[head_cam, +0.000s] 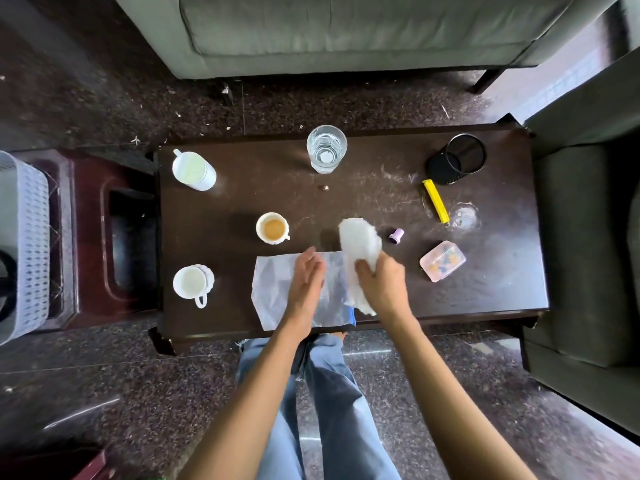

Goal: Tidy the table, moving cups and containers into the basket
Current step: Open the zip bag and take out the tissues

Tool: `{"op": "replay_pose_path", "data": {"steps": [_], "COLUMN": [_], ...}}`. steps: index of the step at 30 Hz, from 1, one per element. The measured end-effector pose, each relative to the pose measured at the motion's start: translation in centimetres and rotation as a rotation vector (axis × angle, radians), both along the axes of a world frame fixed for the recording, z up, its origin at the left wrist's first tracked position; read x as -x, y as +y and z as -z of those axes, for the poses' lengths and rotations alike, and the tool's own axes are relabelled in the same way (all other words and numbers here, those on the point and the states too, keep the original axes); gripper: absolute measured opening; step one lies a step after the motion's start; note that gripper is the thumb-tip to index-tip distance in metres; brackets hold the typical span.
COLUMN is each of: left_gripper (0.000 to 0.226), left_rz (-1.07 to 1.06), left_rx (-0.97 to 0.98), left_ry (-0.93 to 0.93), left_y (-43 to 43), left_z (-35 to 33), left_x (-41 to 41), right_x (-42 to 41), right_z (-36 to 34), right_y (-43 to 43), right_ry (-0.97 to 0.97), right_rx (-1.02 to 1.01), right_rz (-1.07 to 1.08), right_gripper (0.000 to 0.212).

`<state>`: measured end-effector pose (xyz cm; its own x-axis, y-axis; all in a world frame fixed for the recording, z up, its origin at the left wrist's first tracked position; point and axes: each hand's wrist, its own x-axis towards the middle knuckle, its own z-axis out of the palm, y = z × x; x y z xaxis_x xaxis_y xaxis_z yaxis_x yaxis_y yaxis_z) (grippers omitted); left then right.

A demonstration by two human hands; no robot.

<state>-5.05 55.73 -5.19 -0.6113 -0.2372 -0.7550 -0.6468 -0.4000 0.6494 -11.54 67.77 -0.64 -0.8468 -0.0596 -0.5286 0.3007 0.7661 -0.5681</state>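
On the dark wooden table [242,199] stand a white cup with tea [272,227], an empty white cup [191,283], a white jug-like mug [193,170] and a clear glass of water [326,148]. A pink lidded container [442,261] lies at the right. My right hand [381,284] is shut on a crumpled white cloth [358,245]. My left hand [306,282] rests flat, fingers apart, on a clear plastic bag [273,289] at the table's front edge. The white lattice basket [33,244] sits on a low stool at far left.
A black mesh pen holder [457,159], a yellow highlighter [435,205], a small purple cap [396,235] and a clear lid or glass [464,218] occupy the table's right side. A grey sofa [346,32] stands beyond the table, an armchair [588,237] at right.
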Motion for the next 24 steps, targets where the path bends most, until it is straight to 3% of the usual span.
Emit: {"op": "replay_pose_path", "data": {"steps": [3, 6, 10, 14, 18, 24], "left_gripper": [0.061, 0.064, 0.055, 0.048, 0.028, 0.017], "left_rz": [-0.004, -0.029, 0.042, 0.073, 0.012, -0.035], "left_rx": [-0.227, -0.239, -0.289, -0.345, -0.333, -0.257], "left_ry": [0.127, 0.125, 0.140, 0.146, 0.080, 0.020], "left_y": [1.2, 0.6, -0.7, -1.5, -2.1, -2.9], "left_z": [-1.8, -3.0, -3.6, -4.2, -4.2, -4.7], "left_x": [1.8, 2.3, 2.6, 3.1, 3.8, 4.9], "right_x": [-0.6, -0.5, 0.3, 1.3, 2.6, 4.5], "right_z": [-1.2, -1.7, -1.3, -1.2, -1.7, -1.9], "right_y": [-1.9, -2.4, -1.2, 0.0, 1.3, 2.5], "right_ry": [-0.039, -0.149, -0.289, -0.376, -0.415, -0.260], "right_rx": [0.193, 0.471, 0.639, 0.678, 0.709, 0.593], "right_rz": [-0.087, -0.107, -0.055, 0.086, 0.256, 0.309], "right_gripper": [0.016, 0.016, 0.018, 0.034, 0.036, 0.050]}}
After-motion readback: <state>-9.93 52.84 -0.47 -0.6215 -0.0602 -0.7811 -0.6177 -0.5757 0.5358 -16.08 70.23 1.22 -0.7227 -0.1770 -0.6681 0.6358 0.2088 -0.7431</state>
